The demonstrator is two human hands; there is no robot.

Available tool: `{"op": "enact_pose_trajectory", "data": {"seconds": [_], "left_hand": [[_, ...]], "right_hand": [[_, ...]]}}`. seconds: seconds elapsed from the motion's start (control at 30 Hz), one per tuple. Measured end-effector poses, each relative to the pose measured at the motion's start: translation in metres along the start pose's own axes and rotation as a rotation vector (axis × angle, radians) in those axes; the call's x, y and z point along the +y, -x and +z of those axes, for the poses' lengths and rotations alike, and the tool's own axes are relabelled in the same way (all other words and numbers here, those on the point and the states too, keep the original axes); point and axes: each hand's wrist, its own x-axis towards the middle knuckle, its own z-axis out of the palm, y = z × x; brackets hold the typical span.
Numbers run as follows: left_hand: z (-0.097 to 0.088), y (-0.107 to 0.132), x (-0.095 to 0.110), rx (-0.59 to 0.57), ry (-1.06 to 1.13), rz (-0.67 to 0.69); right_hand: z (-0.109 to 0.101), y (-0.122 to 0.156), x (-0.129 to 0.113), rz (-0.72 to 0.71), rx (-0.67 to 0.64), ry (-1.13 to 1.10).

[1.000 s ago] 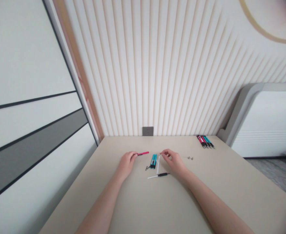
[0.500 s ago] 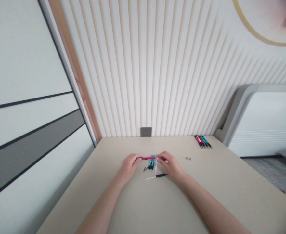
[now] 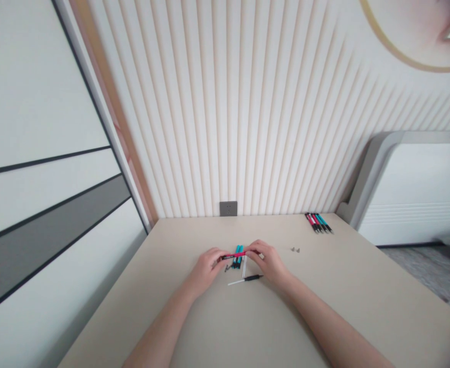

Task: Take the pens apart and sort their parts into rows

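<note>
- Left hand (image 3: 206, 269): thumb and fingers pinch the left end of a pink pen barrel (image 3: 237, 254), near its black part; the fingers are bent and closed upon it.
- Right hand (image 3: 267, 259): thumb and fingertips meet at the opposite end of the same barrel, gripping it there; whether a small part is also enclosed between them cannot be told.
- Pink pen barrel: held between the two hands, nearly level, its right end slightly higher in view; it crosses in front of the teal barrels, and contact with them cannot be judged.
- Teal barrels (image 3: 238, 250): two, side by side with black lower portions, lying on the tabletop (image 3: 209, 327) between the hands.
- Small dark parts (image 3: 227, 268): a loose cluster just left of the teal barrels, near the left hand; too small to identify.
- White rods (image 3: 244, 268): slim, lying just right of the teal barrels, their far ends close to the right fingertips.
- Black grip (image 3: 252, 278): lies nearer the viewer, a white stem (image 3: 235, 282) extending from its left end.
- Small greyish pieces (image 3: 295, 250): two, close together, to the right of the right hand.
- Row of pens (image 3: 319, 223): pink, black and teal, lying side by side near the far right corner, well apart from the hands.
</note>
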Motion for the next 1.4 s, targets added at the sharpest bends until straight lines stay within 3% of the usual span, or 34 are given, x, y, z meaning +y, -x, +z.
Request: {"op": "enact_pose_trajectory", "data": {"seconds": [0.2, 0.37, 0.5, 0.6, 0.7, 0.9, 1.1, 1.4], "left_hand": [[0.001, -0.001, 0.001, 0.006, 0.078, 0.032], [0.006, -0.004, -0.006, 0.210, 0.381, -0.124], [0.005, -0.007, -0.012, 0.420, 0.717, -0.234], [0.001, -0.009, -0.017, 0.473, 0.829, -0.234], [0.000, -0.009, -0.023, 0.471, 0.784, -0.245], [0.004, -0.008, -0.033, 0.431, 0.481, -0.323], [0.005, -0.007, -0.036, 0.375, 0.073, -0.221], [0.006, -0.006, -0.034, 0.365, 0.003, -0.175]], "right_hand": [[0.005, 0.002, 0.001, 0.043, 0.063, -0.047], [-0.007, 0.001, -0.006, 0.024, 0.054, 0.029], [-0.024, 0.001, -0.011, -0.011, -0.191, 0.146], [-0.030, 0.003, -0.010, -0.024, -0.370, 0.191], [-0.030, 0.004, -0.006, -0.014, -0.392, 0.224], [-0.027, 0.004, 0.003, 0.011, -0.231, 0.341], [-0.016, 0.005, 0.010, -0.038, -0.167, 0.415], [-0.005, -0.008, 0.015, 0.054, -0.099, 0.453]]}}
